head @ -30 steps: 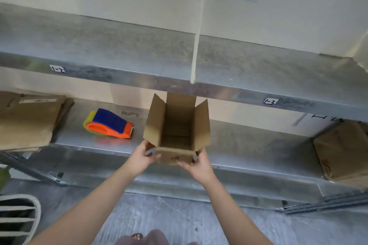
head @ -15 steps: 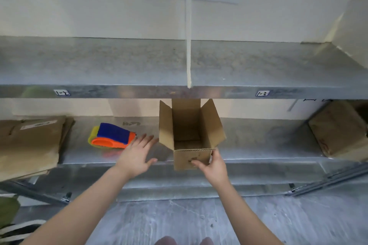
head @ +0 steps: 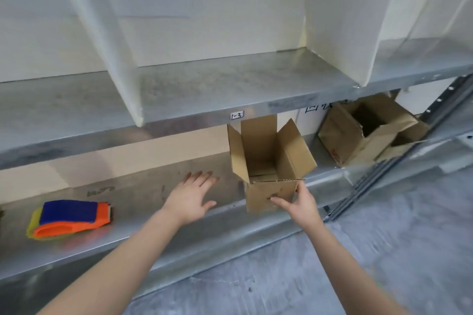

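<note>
A small open cardboard box [head: 266,161] stands upright at the front edge of the lower metal shelf [head: 153,222], its four flaps spread and its inside empty. My right hand [head: 294,202] holds the box's near lower right corner, thumb across the front face and fingers round the side. My left hand [head: 192,197] hovers flat over the shelf left of the box, fingers straight and spread, holding nothing. An orange, blue and yellow tape dispenser [head: 69,220] lies on the same shelf far to the left.
A larger open cardboard box [head: 363,133] sits tilted on the lower shelf at the right. The upper metal shelf [head: 230,84] carries white dividers [head: 110,41] and a label "1-3" on its front lip. A grey floor lies below.
My left hand let go of the box and moved left, flat over the shelf. The box now stands on the shelf held only by my right hand. The view swung right.
</note>
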